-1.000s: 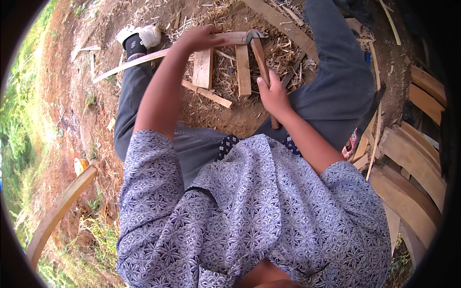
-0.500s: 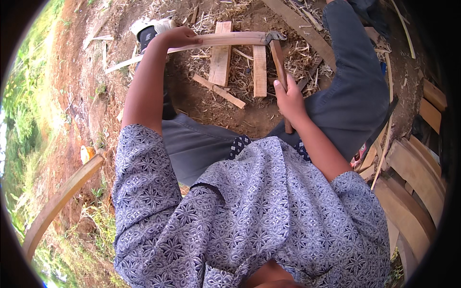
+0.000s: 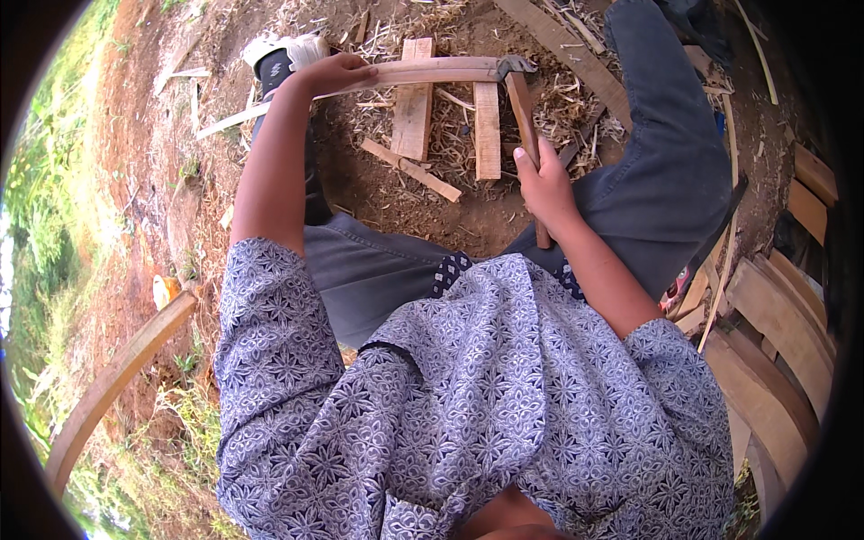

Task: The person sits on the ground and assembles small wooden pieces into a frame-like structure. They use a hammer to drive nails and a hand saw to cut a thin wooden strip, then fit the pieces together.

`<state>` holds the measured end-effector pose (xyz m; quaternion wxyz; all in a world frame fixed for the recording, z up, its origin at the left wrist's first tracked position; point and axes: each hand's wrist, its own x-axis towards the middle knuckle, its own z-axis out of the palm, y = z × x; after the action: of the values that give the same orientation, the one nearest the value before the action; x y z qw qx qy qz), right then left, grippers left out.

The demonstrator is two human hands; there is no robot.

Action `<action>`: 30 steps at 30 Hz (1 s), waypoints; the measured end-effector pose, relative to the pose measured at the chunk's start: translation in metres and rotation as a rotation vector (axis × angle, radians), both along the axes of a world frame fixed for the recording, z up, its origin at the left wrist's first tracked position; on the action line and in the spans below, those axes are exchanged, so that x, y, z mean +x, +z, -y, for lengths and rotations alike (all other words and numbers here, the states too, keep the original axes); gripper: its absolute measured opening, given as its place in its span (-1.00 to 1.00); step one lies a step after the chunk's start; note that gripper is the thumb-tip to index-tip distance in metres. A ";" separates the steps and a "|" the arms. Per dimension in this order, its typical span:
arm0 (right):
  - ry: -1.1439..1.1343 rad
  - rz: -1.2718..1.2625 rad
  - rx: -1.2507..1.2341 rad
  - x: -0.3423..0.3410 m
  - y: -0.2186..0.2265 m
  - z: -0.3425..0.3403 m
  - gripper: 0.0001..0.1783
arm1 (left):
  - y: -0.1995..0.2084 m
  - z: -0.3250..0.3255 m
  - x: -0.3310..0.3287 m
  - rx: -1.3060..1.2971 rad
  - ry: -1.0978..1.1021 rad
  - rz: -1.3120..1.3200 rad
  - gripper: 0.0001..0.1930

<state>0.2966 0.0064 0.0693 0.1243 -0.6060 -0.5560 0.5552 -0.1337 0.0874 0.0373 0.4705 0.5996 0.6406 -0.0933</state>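
Observation:
My left hand (image 3: 335, 74) is closed around the left part of a long pale wooden strip (image 3: 432, 71), which lies crosswise in front of me. The strip's left end reaches past my wrist toward my shoe. In my right hand (image 3: 545, 187) I grip a hammer (image 3: 523, 112) by its wooden handle, with the metal head uppermost. That head touches the right end of the strip; the exact contact is too small to make out. Below the strip, a short flat board (image 3: 413, 121) and a narrower wood piece (image 3: 487, 135) lie on the ground.
A thin wood offcut (image 3: 412, 169) rests on the dirt between my legs. Wood shavings (image 3: 454, 135) surround the boards, and a long plank (image 3: 576, 63) slants at the far right. Stacked curved planks (image 3: 765, 378) stand beside me on the right; a wooden beam (image 3: 117, 382) is on the left.

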 end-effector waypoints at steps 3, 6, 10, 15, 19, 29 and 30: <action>-0.003 -0.002 -0.002 0.000 -0.001 0.000 -0.46 | -0.029 0.003 -0.015 0.017 0.071 0.110 -0.47; -0.006 -0.005 -0.016 -0.001 0.005 -0.001 -0.47 | -0.026 0.005 -0.009 0.058 0.088 0.107 -0.51; 0.000 0.007 -0.004 -0.002 0.008 -0.002 -0.49 | -0.020 0.007 -0.006 0.142 0.064 0.113 -0.53; -0.021 -0.022 -0.006 0.000 0.002 0.000 -0.50 | 0.001 0.004 0.006 0.074 0.029 0.041 -0.46; -0.014 -0.025 0.059 0.000 -0.001 0.001 -0.52 | 0.010 0.006 0.019 0.080 0.006 -0.069 -0.40; 0.025 0.017 0.067 -0.002 0.013 -0.002 -0.54 | -0.009 0.010 0.012 0.195 -0.019 -0.057 -0.32; 0.025 0.012 0.067 -0.002 0.012 -0.002 -0.55 | -0.007 0.011 0.015 0.214 -0.024 -0.053 -0.31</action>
<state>0.2949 0.0084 0.0816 0.1343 -0.5979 -0.5824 0.5341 -0.1187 0.0768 0.0305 0.3854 0.6514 0.6519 -0.0460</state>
